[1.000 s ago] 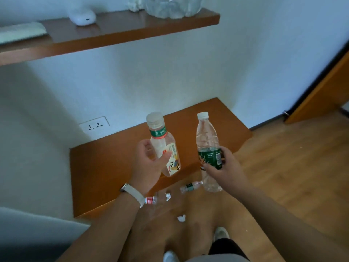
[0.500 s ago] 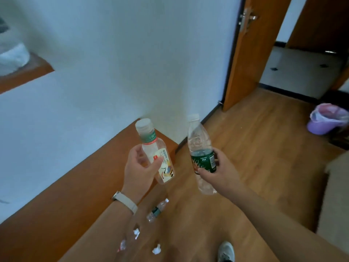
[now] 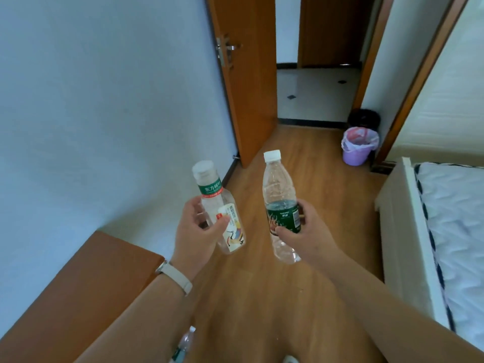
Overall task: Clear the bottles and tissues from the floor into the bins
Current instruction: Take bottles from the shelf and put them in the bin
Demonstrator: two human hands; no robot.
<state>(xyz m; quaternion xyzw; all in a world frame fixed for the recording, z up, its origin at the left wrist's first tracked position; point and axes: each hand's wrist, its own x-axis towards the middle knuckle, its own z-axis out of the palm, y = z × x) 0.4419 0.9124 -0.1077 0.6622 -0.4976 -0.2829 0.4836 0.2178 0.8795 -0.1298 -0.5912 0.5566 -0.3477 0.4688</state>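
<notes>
Head view: left hand [image 3: 195,233] wraps a squat clear plastic bottle with a green neck band [image 3: 222,209], held upright over the wood floor [image 3: 262,297]. Right hand [image 3: 305,235] grasps a taller clear bottle with a dark green label [image 3: 281,205], also upright. Another small clear bottle [image 3: 184,344] lies on the floor at bottom edge. Lilac lined bin [image 3: 358,146] and black bin [image 3: 364,119] stand far right by the doorway.

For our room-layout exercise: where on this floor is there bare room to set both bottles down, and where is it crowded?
The widest bare stretch of wooden floor runs between the open door and the bed, up to the purple bin. It is tighter near the feet, where a bottle on the floor lies beside the low wooden platform. The corner beside the bins is also cramped.
</notes>
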